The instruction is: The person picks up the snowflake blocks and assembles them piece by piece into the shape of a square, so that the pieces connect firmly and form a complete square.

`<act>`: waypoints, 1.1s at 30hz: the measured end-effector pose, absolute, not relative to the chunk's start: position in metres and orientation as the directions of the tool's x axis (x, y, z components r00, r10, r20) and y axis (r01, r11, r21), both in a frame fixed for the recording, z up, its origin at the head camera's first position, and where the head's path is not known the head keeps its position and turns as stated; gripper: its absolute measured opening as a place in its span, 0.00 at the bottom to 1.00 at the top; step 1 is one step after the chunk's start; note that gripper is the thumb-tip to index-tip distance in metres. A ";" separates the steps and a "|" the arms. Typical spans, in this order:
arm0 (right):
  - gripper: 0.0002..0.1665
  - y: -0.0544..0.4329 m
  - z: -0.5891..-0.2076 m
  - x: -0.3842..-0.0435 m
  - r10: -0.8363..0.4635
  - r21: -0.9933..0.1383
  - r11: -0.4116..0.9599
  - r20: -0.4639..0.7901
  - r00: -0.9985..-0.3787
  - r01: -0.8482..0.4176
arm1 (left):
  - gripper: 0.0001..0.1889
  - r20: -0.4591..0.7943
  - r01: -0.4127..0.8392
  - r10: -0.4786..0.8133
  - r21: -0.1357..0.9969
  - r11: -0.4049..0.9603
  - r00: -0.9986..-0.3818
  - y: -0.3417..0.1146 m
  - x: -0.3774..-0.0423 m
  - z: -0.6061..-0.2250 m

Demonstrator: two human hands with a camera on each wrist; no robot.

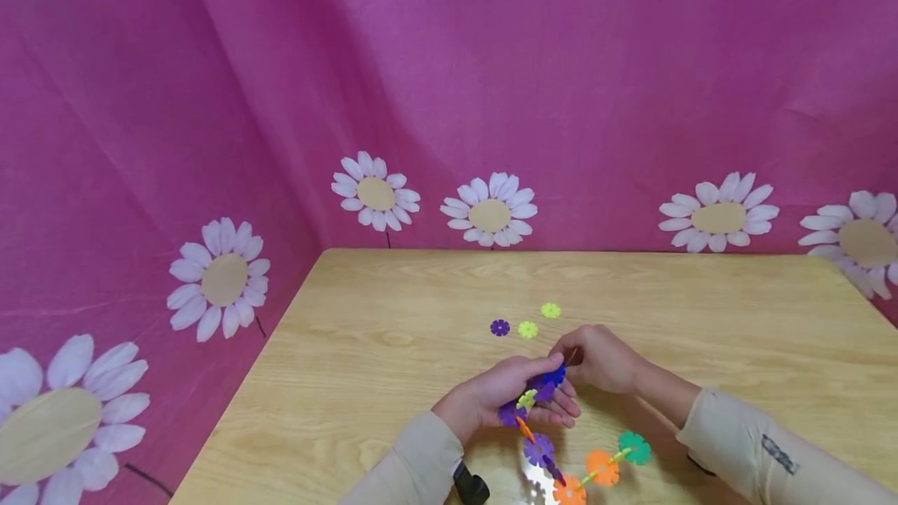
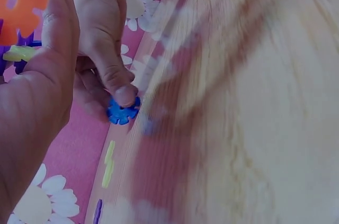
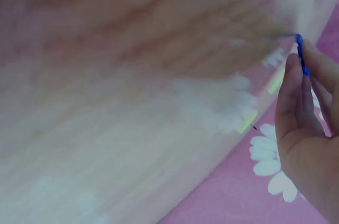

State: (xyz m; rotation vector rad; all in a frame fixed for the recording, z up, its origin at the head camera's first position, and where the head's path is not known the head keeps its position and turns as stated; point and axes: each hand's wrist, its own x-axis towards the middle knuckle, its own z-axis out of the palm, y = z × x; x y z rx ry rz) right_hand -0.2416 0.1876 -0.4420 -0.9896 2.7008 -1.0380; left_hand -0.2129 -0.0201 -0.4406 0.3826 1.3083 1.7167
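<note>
My left hand (image 1: 501,388) holds a chain of slotted plastic flower discs (image 1: 539,450), its thumb over the upper end beside a dark blue disc (image 1: 554,376). Purple, yellow-green and orange discs hang down from the palm, ending in a green disc (image 1: 634,448) at the lower right. In the left wrist view an orange disc (image 2: 24,4) of the chain shows past the left hand's edge. Close by the left fingertips, my right hand (image 1: 605,358) pinches a single blue flower disc (image 2: 123,112) between thumb and fingers. The right wrist view shows this disc edge-on.
Beyond the hands, a purple disc (image 1: 500,327) and two yellow-green discs, one nearer (image 1: 528,330) and one farther (image 1: 550,310), lie on the wooden table (image 1: 393,310). A black object (image 1: 471,485) is by the left wrist. A pink flowered cloth (image 1: 561,84) hangs behind the table.
</note>
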 end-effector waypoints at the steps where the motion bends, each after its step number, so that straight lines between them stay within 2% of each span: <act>1: 0.08 0.188 -0.440 -0.241 -0.598 -0.630 0.554 0.154 -0.787 -0.544 | 0.27 -0.270 -0.473 0.805 0.881 -0.015 -0.529 -0.019 -0.213 -0.440; 4: 0.07 0.191 -0.431 -0.240 -0.575 -0.665 0.530 0.173 -0.799 -0.526 | 0.27 -0.268 -0.471 0.802 0.882 -0.018 -0.534 -0.018 -0.214 -0.439; 7: 0.10 0.193 -0.422 -0.240 -0.522 -0.727 0.512 0.161 -0.838 -0.458 | 0.27 -0.265 -0.465 0.793 0.885 -0.025 -0.548 -0.017 -0.215 -0.437; 10: 0.12 0.196 -0.412 -0.238 -0.462 -0.798 0.498 0.089 -0.883 -0.341 | 0.28 -0.263 -0.458 0.794 0.889 -0.022 -0.548 -0.016 -0.217 -0.438; 13: 0.14 0.197 -0.407 -0.235 -0.433 -0.866 0.450 0.004 -0.901 -0.219 | 0.27 -0.271 -0.468 0.796 0.884 -0.018 -0.542 -0.016 -0.218 -0.439; 20: 0.17 0.203 -0.403 -0.226 -0.449 -0.929 0.364 -0.116 -0.886 -0.063 | 0.29 -0.281 -0.478 0.793 0.878 -0.015 -0.541 -0.016 -0.214 -0.442; 27: 0.19 0.204 -0.397 -0.220 -0.449 -0.955 0.294 -0.166 -0.878 0.030 | 0.37 -0.280 -0.473 0.775 0.880 -0.028 -0.567 -0.017 -0.214 -0.446; 33: 0.19 0.206 -0.398 -0.216 -0.463 -0.969 0.215 -0.213 -0.860 0.125 | 0.38 -0.285 -0.498 0.775 0.866 -0.044 -0.564 -0.017 -0.216 -0.447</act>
